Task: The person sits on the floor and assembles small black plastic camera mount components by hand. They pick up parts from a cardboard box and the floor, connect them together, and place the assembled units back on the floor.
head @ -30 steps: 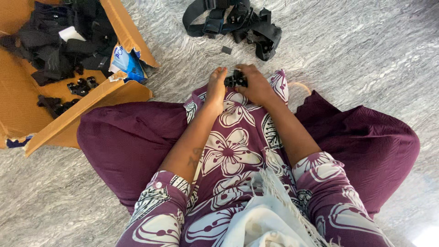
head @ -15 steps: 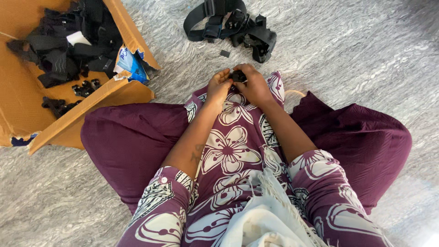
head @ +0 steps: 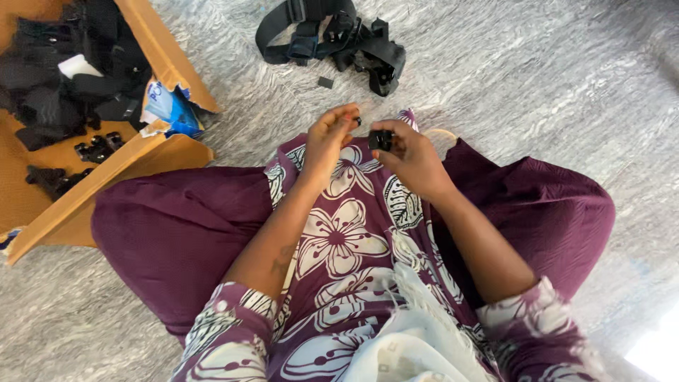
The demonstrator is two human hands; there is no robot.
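The hands have drawn apart since a moment ago: the right hand (head: pixel 414 157) now pinches a black clip (head: pixel 380 139) above the lap, while the left hand (head: pixel 327 138) grips a tiny black piece (head: pixel 357 121) beside it.

At the upper left of the frame you've got an open brown cardboard box (head: pixel 166 67), flaps spread on the floor. Against its inner right wall leans a torn blue-and-white packet (head: pixel 168 107). Further left inside the box sits a small white label (head: pixel 76 66) among black gear.
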